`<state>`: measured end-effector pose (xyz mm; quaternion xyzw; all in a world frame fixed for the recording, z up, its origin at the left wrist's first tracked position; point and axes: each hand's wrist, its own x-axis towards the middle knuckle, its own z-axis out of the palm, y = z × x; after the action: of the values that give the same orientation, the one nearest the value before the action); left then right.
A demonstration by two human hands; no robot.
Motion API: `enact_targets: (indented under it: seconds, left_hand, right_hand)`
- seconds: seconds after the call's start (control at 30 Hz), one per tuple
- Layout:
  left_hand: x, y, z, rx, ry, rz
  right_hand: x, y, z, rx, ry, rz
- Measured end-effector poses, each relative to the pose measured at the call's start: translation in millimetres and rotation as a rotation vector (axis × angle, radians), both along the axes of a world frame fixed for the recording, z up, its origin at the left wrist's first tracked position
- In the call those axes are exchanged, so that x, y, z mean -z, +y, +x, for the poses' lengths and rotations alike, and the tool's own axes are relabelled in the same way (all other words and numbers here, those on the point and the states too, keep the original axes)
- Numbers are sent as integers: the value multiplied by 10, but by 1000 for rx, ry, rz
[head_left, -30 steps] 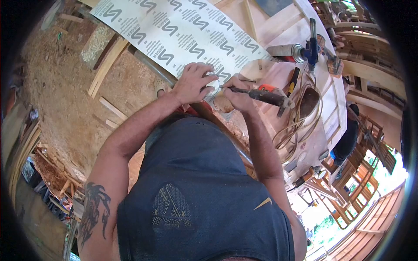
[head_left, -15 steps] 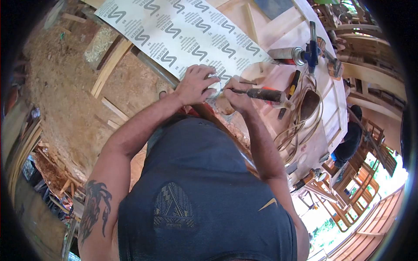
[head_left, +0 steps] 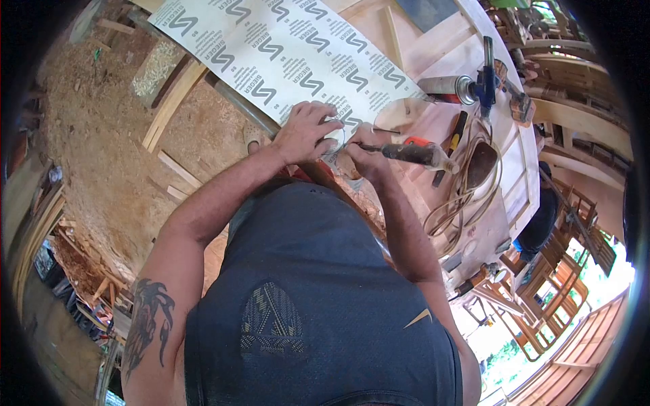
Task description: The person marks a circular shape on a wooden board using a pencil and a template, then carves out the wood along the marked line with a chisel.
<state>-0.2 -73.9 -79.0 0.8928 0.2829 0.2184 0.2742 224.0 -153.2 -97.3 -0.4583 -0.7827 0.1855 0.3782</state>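
My left hand [head_left: 308,133] rests at the near edge of a white sheet [head_left: 298,68] printed "SIEGER" and "80", like the back of sandpaper. Its fingers are bent around a small pale, rounded piece [head_left: 331,145], whose kind I cannot make out. Close beside it, my right hand [head_left: 365,157] is closed round the thin shaft of a hand tool [head_left: 413,154]. That tool has a thick dark handle with a pale end, pointing right. Its tip, near my left fingers, is hard to see.
Right of the sheet lie a blow torch [head_left: 486,81] with its gas canister [head_left: 447,88], a looped cord [head_left: 497,172], a brown oval piece [head_left: 481,162] and a black-and-yellow tool [head_left: 458,130]. Wooden strips [head_left: 175,105] lie on the ground at left. Wooden frames [head_left: 562,291] stand at right.
My right hand has shifted slightly left and down, and the tool's handle has turned a little, showing more red behind it. My left hand stays nearly in place.
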Motion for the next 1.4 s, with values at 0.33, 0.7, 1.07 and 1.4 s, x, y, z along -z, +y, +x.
enact_targets:
  seconds: [0.33,0.7,1.07,1.4]
  left_hand:
    - [57,-9,10,1,-29,-3]
    - [-719,488,686,-121,-272,-90]
    - [-1249,893,2291,-107,-478,19]
    - [-1882,1086,2595,605,-97,527]
  right_hand:
    - [-187,-184,-235,250,70,-206]
    - [157,-300,-197,307,186,-260]
    - [-155,-273,-251,480,261,-483]
    - [-200,-249,-248,541,256,-511]
